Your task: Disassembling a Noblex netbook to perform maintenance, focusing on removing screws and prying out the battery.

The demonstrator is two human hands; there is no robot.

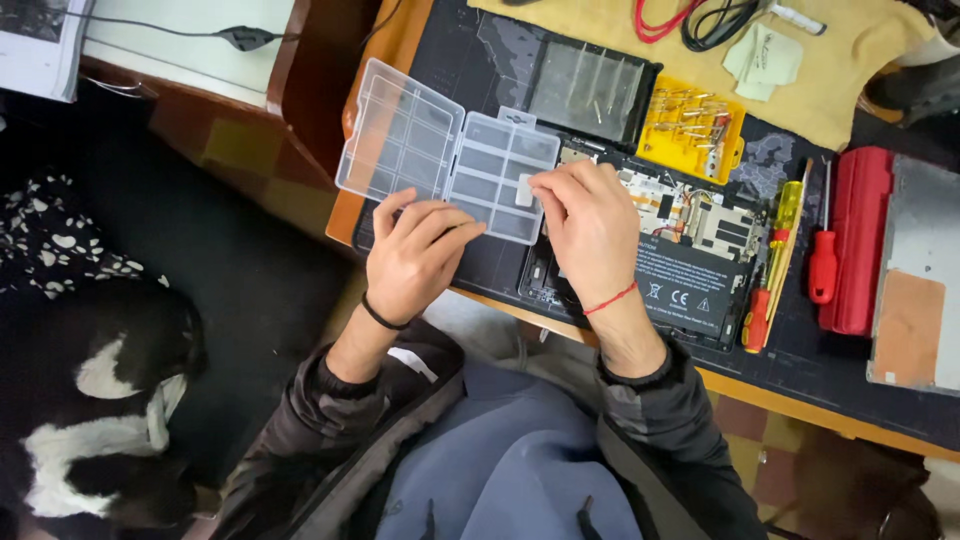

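A clear plastic compartment box (pixel 440 160) lies open on the dark work mat, its lid folded out to the left. My left hand (pixel 415 255) rests against the box's near edge with curled fingers. My right hand (pixel 590 225) pinches a small white piece over a compartment at the box's right side. Under my right hand lies an opened laptop (pixel 690 250) with its black battery and circuit boards exposed.
A yellow bit holder (pixel 692 128) and a dark tray (pixel 590 85) sit behind the laptop. Screwdrivers (pixel 785 250) with red and yellow handles, a red case (pixel 860 240) and a grey metal cover (pixel 915 275) lie to the right. A black-and-white animal (pixel 100 400) lies on the floor at left.
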